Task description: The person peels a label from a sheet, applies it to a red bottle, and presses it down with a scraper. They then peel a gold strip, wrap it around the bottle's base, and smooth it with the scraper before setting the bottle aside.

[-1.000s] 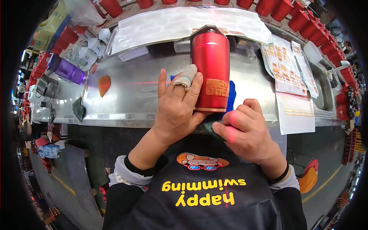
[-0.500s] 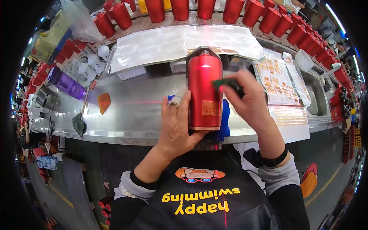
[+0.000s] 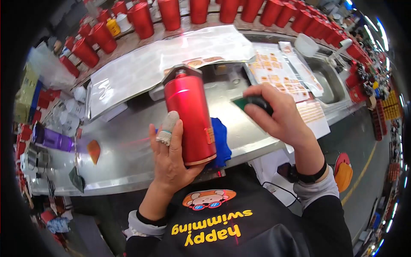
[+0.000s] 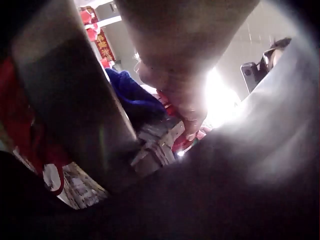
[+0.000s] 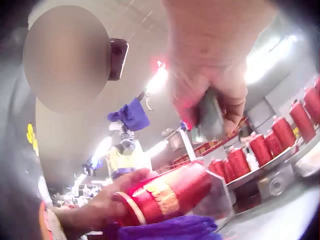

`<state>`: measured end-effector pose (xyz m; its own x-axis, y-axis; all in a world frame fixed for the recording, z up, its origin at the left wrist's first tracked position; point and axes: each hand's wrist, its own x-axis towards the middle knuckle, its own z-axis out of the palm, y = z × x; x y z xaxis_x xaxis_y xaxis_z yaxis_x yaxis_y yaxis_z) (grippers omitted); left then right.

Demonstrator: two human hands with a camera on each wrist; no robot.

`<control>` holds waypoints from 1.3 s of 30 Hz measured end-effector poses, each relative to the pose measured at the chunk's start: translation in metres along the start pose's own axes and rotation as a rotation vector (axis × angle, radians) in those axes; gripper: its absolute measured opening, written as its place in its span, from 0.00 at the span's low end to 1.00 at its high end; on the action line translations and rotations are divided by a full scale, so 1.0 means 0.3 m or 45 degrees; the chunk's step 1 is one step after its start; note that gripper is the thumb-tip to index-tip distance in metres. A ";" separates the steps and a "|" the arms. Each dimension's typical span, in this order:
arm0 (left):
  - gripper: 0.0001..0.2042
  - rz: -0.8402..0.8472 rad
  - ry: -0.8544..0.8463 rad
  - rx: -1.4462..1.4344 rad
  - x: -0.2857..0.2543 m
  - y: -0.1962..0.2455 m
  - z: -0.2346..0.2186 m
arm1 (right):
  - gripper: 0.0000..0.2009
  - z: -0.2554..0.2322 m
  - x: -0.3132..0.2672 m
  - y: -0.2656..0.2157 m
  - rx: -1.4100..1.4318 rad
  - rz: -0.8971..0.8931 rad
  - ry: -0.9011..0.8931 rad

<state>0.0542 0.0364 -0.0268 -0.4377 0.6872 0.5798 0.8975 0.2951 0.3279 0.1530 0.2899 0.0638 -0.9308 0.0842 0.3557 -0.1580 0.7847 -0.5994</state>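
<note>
In the head view, my left hand (image 3: 169, 165) grips the lower left side of a red metal cylinder (image 3: 188, 115), one finger wrapped in whitish cloth. A gold pattern (image 3: 209, 135) shows at the cylinder's right edge, and its top end lies by a dark angular support (image 3: 173, 73). To the right, apart from the cylinder, my right hand (image 3: 280, 113) pinches a dark green flat tool (image 3: 240, 103). The right wrist view shows this tool (image 5: 210, 117) above the cylinder (image 5: 192, 187). Blue cloth (image 3: 220, 143) lies beside the cylinder's lower right.
White backing sheets (image 3: 128, 68) lie behind the cylinder, with gold-patterned sheets (image 3: 274, 68) and a sink (image 3: 332, 85) to the right. Left on the metal table (image 3: 124, 158) are an orange piece (image 3: 93, 151), a dark green piece (image 3: 77, 180) and a purple bottle (image 3: 53, 139). Red cylinders (image 3: 141, 20) line the back.
My right hand rose from near the apron to the cylinder's side, then moved away to the right with the green tool. The cylinder has turned, its gold pattern shifting rightward. The head view has tilted.
</note>
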 end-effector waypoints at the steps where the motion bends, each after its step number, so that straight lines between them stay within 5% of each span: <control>1: 0.54 -0.017 0.030 -0.040 -0.008 -0.004 0.014 | 0.12 0.021 -0.002 -0.025 0.103 0.052 -0.119; 6: 0.56 -0.055 0.046 -0.050 -0.017 -0.004 0.009 | 0.12 0.182 0.081 0.010 0.186 -0.286 -0.300; 9: 0.55 -0.076 0.020 -0.100 0.005 -0.003 0.003 | 0.10 0.134 0.135 0.057 0.002 -0.331 0.030; 13: 0.52 -0.076 0.021 -0.229 -0.043 -0.037 0.033 | 0.16 -0.018 0.107 0.197 -0.110 -0.255 0.111; 16: 0.52 -0.082 0.005 -0.249 -0.082 -0.059 0.049 | 0.18 -0.214 0.089 0.442 -0.444 0.143 0.006; 17: 0.51 -0.086 0.003 -0.264 -0.089 -0.065 0.055 | 0.20 -0.286 0.085 0.569 -0.727 0.057 0.009; 18: 0.52 -0.079 0.014 -0.258 -0.091 -0.064 0.058 | 0.22 -0.355 0.097 0.648 -0.807 0.299 -0.070; 22: 0.53 -0.055 0.080 -0.314 -0.063 -0.047 0.067 | 0.23 -0.507 0.150 0.983 -1.008 0.625 -0.327; 26: 0.51 -0.048 0.076 -0.434 -0.064 -0.056 0.087 | 0.19 -0.446 0.315 1.058 -0.977 0.436 -0.334; 28: 0.50 -0.045 0.088 -0.444 -0.039 -0.052 0.089 | 0.17 -0.430 0.368 1.113 -1.005 0.137 -0.327; 29: 0.49 -0.059 0.101 -0.423 -0.033 -0.051 0.081 | 0.15 -0.423 0.410 1.134 -1.034 0.191 -0.404; 32: 0.43 -0.103 0.107 -0.376 -0.057 -0.068 0.065 | 0.13 -0.371 0.533 1.075 -1.044 0.366 -0.554; 35: 0.43 -0.116 0.164 -0.401 -0.043 -0.065 0.062 | 0.12 -0.303 0.539 0.984 -0.747 0.047 -0.300; 39: 0.43 -0.101 0.186 -0.438 -0.049 -0.068 0.073 | 0.11 -0.193 0.572 0.705 -0.603 -0.041 -0.308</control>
<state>0.0437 0.0349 -0.0585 -0.5308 0.5619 0.6344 0.8004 0.0866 0.5931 -0.0211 0.5060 0.0394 -0.9862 -0.0445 0.1593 -0.0736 0.9806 -0.1817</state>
